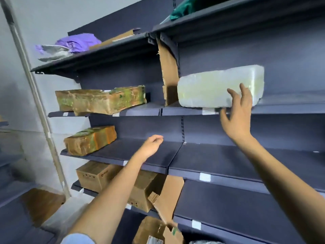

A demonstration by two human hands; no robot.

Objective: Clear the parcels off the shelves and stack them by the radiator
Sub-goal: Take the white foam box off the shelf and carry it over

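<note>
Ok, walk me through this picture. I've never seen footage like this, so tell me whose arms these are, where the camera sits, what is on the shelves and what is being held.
There is no machine here. A person wears one wide-angle camera on the head, so you look along their own bare arms at dark shelves.

The right hand is raised with fingers spread against the front of a pale wrapped parcel on an upper shelf; it touches it but does not grip it. The left hand hangs loosely curled lower down and holds nothing.

To the left lie two brown taped parcels, the upper and the lower. Below them sit cardboard boxes. The top shelf carries a purple bag and something green. No radiator is in view.
</note>
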